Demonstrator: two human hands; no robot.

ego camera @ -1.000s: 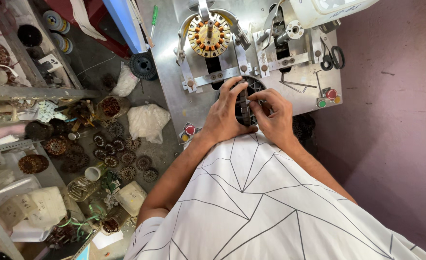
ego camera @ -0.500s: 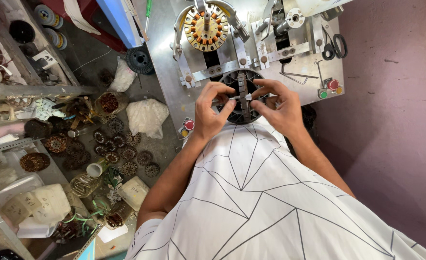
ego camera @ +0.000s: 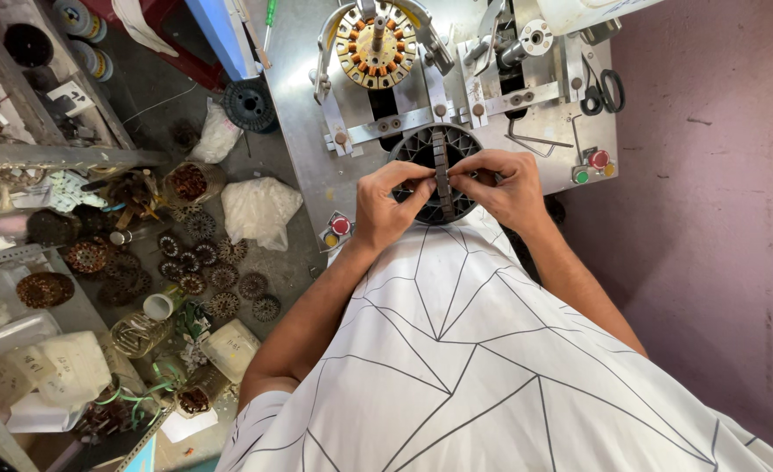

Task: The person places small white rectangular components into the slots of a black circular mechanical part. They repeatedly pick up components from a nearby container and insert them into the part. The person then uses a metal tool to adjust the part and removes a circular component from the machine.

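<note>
while pinched, stator ring (ego camera: 440, 175) between hands (ego camera: 384, 206)

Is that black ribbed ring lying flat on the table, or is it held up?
Held up. Both hands, left and right, grip the black ring on edge, above the metal table.

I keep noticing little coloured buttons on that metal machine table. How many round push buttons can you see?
3. One red button sits at the table's front left edge, beside the left hand. A red button and a green button sit at the right. Others may be hidden.
</note>
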